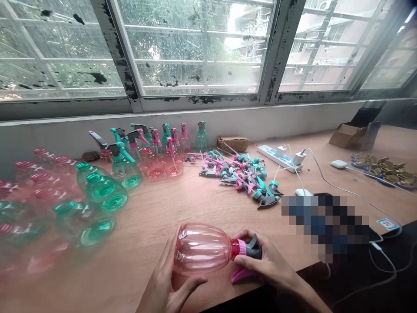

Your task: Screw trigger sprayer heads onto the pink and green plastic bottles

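A clear pink spray bottle [203,248] lies sideways between my hands near the table's front edge. My left hand [166,274] cups its base, the fingers against the base end and partly hidden behind it. The left thumb stretches out just below the bottle, apart from it. At the neck, my right hand [265,256] is closed around the grey and pink spray head [249,248], thumb in front and fingers behind. A pink collar sits against the bottle's red neck. Below my right hand a bright pink part [243,274] shows, partly covered.
Open-topped pink and green bottles [106,191] crowd the left. Bottles with spray heads [130,161] stand by the wall. Loose spray heads [241,171] lie piled mid-table, near a power strip [276,157] with cables. A blurred-out patch [329,224] and a carton [355,128] are at right.
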`<state>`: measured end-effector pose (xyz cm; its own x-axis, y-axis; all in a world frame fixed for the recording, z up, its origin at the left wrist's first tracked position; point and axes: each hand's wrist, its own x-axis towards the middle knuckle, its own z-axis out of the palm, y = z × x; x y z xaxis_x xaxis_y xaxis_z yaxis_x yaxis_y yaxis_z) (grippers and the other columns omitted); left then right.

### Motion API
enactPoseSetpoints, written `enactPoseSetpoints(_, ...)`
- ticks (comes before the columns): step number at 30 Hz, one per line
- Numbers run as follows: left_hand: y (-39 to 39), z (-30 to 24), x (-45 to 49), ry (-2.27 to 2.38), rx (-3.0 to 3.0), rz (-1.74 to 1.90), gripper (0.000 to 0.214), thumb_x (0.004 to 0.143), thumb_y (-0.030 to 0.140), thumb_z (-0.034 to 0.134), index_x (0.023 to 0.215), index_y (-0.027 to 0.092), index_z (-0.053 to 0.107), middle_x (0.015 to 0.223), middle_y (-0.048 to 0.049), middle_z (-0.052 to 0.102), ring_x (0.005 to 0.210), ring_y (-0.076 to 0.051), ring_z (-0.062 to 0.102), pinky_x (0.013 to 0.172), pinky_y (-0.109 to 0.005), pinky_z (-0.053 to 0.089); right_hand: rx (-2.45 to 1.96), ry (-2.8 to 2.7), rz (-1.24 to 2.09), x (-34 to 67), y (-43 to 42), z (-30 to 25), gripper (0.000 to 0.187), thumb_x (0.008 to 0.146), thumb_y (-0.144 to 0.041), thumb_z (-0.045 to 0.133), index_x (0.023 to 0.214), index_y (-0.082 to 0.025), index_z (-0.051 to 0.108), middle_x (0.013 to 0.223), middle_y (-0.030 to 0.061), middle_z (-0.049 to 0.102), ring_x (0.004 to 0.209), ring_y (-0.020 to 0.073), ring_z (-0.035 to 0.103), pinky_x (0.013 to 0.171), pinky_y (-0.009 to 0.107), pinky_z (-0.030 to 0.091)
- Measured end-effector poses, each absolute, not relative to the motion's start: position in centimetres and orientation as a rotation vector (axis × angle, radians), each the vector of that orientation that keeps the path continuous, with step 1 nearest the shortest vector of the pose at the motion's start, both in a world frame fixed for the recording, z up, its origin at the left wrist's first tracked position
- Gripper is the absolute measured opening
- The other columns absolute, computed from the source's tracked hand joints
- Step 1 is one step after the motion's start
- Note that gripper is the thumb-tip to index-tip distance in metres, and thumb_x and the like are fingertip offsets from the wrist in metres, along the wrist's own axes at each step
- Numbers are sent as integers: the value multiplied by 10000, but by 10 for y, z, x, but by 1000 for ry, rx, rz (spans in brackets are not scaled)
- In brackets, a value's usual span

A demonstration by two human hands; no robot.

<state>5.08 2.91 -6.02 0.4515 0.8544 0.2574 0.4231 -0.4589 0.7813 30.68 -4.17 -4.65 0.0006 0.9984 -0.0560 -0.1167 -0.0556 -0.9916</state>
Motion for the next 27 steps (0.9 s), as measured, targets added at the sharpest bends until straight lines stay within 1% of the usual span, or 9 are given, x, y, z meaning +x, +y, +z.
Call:
enactPoseSetpoints(2, 30, -59, 50, 1050, 2082, 837, 876, 838, 434, 732, 1556, 322, 243, 1534, -117, 473, 1380, -350, 480, 1141, -520, 386, -1191, -1123, 1277, 308, -42, -47, 333, 755, -394, 837, 930, -167, 669, 785, -11, 672, 680, 141, 579, 619, 232, 447)
enactPoseSetpoints(6, 27, -52, 52, 1057, 2096, 910, 784, 900, 390, 667, 1547, 389, 224, 1544, -60, 463, 1384, -310, 483, 1143, -496, 391, -1259, -1155, 1222, 309, -43, -47, 317, 770, -393, 822, 938, -162, 685, 748, -14, 666, 647, 140, 573, 598, 239, 446)
enactPoseSetpoints(9, 25, -46, 53, 1029, 2107, 922, 834, 874, 417, 692, 1555, 367, 213, 1551, -61, 454, 1406, -314, 452, 1155, -497, 369, -1271, -1156, 1203, 307, -44, -47, 320, 775, -388, 820, 951, -157, 685, 730, -15, 674, 631, 139, 583, 585, 236, 448)
enactPoseSetpoints(11, 25, -44, 53, 1023, 2115, 906, 811, 877, 430, 684, 1553, 338, 243, 1554, -75, 449, 1421, -318, 427, 1160, -492, 361, -1264, -1158, 1199, 306, -44, -47, 316, 781, -382, 817, 957, -156, 684, 706, -24, 668, 610, 130, 580, 568, 229, 442)
enactPoseSetpoints(15, 27, -43, 51, 1054, 2156, 917, 639, 917, 406, 642, 1499, 339, 387, 1562, -62, 438, 1453, -320, 371, 1183, -490, 325, -1253, -1135, 1186, 306, -44, -48, 323, 781, -387, 822, 959, -155, 685, 697, -27, 674, 613, 128, 593, 576, 228, 443)
enactPoseSetpoints(20, 28, -45, 52, 1035, 2124, 970, 596, 932, 384, 627, 1484, 363, 403, 1504, -42, 520, 1412, -307, 444, 1167, -478, 371, -1235, -1078, 1185, 305, -45, -44, 343, 784, -453, 799, 897, -154, 674, 685, -3, 704, 611, 157, 631, 586, 252, 475)
enactPoseSetpoints(22, 27, -45, 52, 1040, 2115, 973, 637, 913, 381, 657, 1489, 356, 388, 1499, -54, 524, 1405, -315, 453, 1168, -495, 367, -1235, -1091, 1176, 304, -45, -44, 337, 784, -453, 795, 886, -155, 676, 697, 4, 708, 623, 167, 634, 596, 261, 477)
enactPoseSetpoints(25, 23, -44, 51, 1048, 2045, 959, 770, 844, 395, 743, 1502, 326, 349, 1517, -93, 493, 1402, -335, 453, 1171, -525, 352, -1268, -1147, 1153, 304, -44, -48, 334, 763, -424, 820, 913, -157, 687, 724, 1, 695, 645, 168, 614, 611, 267, 462)
enactPoseSetpoints(27, 21, -42, 50, 1028, 1974, 946, 762, 852, 401, 735, 1500, 305, 345, 1513, -114, 495, 1390, -331, 470, 1167, -527, 357, -1273, -1158, 1154, 304, -42, -51, 336, 761, -424, 821, 911, -156, 687, 739, 2, 687, 655, 168, 603, 618, 270, 452)
